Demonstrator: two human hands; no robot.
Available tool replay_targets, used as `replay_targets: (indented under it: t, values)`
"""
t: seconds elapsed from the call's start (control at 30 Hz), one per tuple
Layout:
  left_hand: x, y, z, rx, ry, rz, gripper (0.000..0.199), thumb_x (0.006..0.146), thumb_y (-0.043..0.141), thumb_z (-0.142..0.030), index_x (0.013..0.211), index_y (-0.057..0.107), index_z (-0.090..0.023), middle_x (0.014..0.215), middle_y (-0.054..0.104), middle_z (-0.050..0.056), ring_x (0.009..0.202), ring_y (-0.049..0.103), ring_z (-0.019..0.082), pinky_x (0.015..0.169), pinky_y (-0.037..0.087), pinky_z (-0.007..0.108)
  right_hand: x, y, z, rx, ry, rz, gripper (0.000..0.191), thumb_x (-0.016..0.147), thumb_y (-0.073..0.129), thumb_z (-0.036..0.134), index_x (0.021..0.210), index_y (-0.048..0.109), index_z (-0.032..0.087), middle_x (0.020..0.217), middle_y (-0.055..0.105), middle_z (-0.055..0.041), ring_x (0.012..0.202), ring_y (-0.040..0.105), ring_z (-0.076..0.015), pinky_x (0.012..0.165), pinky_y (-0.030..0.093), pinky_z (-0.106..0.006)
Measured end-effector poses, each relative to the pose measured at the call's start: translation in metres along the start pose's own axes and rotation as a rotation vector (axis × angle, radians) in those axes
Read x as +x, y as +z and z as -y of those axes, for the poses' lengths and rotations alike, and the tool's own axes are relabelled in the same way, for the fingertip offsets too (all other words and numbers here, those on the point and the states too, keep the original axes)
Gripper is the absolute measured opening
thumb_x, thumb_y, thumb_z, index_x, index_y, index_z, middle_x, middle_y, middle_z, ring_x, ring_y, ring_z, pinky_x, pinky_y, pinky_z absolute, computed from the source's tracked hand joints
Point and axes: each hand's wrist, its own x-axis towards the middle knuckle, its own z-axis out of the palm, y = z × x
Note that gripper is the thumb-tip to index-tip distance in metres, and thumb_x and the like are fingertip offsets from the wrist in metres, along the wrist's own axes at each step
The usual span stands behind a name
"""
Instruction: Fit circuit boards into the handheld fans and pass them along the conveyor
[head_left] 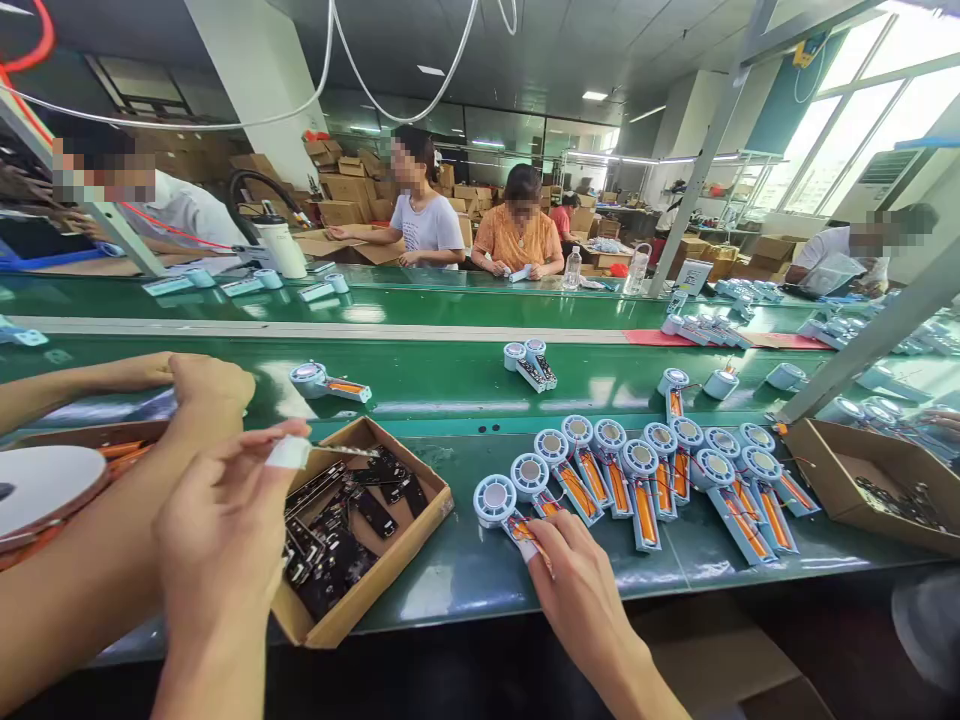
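Observation:
My left hand [225, 520], with a white wrap on a fingertip, is raised over the near left side of a cardboard box [390, 580]. It pinches a thin strip [341, 450], which looks like a circuit board seen edge-on. Black circuit boards [371, 512] lie loose in the box. On the green bench, my right hand [577, 580] grips the open handle of a light blue handheld fan [495, 500], the nearest at the left end of a row. Its fingers partly hide the handle. Several similar fans [645, 500], with orange cells in their handles, lie to its right.
A co-worker's arm and hand [210, 385] reach in beside my left arm. A white reel [45, 490] stands at far left. Fans [529, 362] lie on the green belt [420, 375]. Another box [870, 490] sits at right, near a slanted metal post [885, 330]. People work opposite.

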Motion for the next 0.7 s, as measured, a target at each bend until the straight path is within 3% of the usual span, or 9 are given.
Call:
replay_targets:
  t: [0.07, 0.17, 0.27, 0.33, 0.43, 0.57, 0.7]
  values:
    - [-0.026, 0.006, -0.004, -0.178, -0.067, 0.05, 0.03, 0.072, 0.081, -0.039, 0.088, 0.061, -0.023, 0.082, 0.076, -0.002, 0.094, 0.072, 0.021, 0.105, 0.049, 0.044, 0.012, 0.011, 0.002, -0.081, -0.013, 0.043, 0.014, 0.091, 0.058, 0.01, 0.09, 0.063, 0.023, 0.087, 0.062, -0.0045, 0.078, 0.061, -0.0214, 0.068, 0.05, -0.031]
    - [-0.068, 0.011, 0.006, -0.286, -0.269, 0.135, 0.039, 0.067, 0.084, -0.046, 0.087, 0.06, -0.023, 0.077, 0.074, -0.004, 0.075, 0.072, 0.018, 0.081, 0.058, 0.033, 0.021, 0.02, 0.003, -0.118, -0.082, 0.056, 0.019, 0.09, 0.057, 0.005, 0.085, 0.062, 0.022, 0.085, 0.062, -0.0049, 0.077, 0.058, -0.0215, 0.068, 0.047, -0.031]
    - [-0.11, 0.014, 0.027, -0.231, -0.406, 0.214, 0.038, 0.072, 0.081, -0.048, 0.091, 0.059, -0.023, 0.067, 0.067, -0.006, 0.057, 0.062, 0.011, 0.058, 0.051, 0.022, 0.021, 0.017, 0.002, -0.096, -0.198, 0.027, 0.022, 0.096, 0.05, 0.005, 0.091, 0.064, 0.021, 0.088, 0.065, -0.0063, 0.079, 0.057, -0.0215, 0.073, 0.046, -0.033]
    - [-0.133, 0.015, 0.04, -0.158, -0.483, 0.294, 0.039, 0.076, 0.077, -0.049, 0.097, 0.06, -0.022, 0.066, 0.066, -0.006, 0.052, 0.056, 0.01, 0.052, 0.047, 0.021, 0.019, 0.013, 0.001, -0.028, -0.238, 0.023, 0.024, 0.098, 0.046, 0.006, 0.098, 0.066, 0.021, 0.093, 0.069, -0.007, 0.081, 0.059, -0.0208, 0.076, 0.047, -0.033]
    - [-0.154, 0.017, 0.05, -0.092, -0.621, 0.362, 0.05, 0.07, 0.079, -0.051, 0.103, 0.063, -0.019, 0.082, 0.072, 0.002, 0.059, 0.061, 0.013, 0.058, 0.052, 0.025, 0.014, 0.011, -0.004, 0.243, -0.136, 0.044, 0.025, 0.098, 0.047, 0.009, 0.106, 0.067, 0.02, 0.101, 0.074, -0.0073, 0.087, 0.067, -0.0199, 0.079, 0.051, -0.03]
    - [-0.157, 0.016, 0.056, -0.109, -0.736, 0.471, 0.06, 0.065, 0.083, -0.048, 0.113, 0.067, -0.016, 0.098, 0.075, 0.009, 0.076, 0.068, 0.018, 0.077, 0.057, 0.033, 0.009, 0.015, -0.006, 0.527, 0.147, 0.107, 0.022, 0.098, 0.051, 0.017, 0.101, 0.072, 0.021, 0.088, 0.077, -0.0026, 0.075, 0.071, -0.016, 0.068, 0.052, -0.023]
    - [-0.155, 0.011, 0.057, -0.102, -0.73, 0.552, 0.053, 0.067, 0.079, -0.054, 0.104, 0.07, -0.017, 0.084, 0.075, 0.006, 0.076, 0.071, 0.022, 0.081, 0.058, 0.037, 0.005, 0.02, -0.002, 0.407, -0.049, 0.134, 0.028, 0.097, 0.048, 0.014, 0.109, 0.072, 0.024, 0.096, 0.077, -0.0051, 0.083, 0.071, -0.0184, 0.075, 0.052, -0.026]
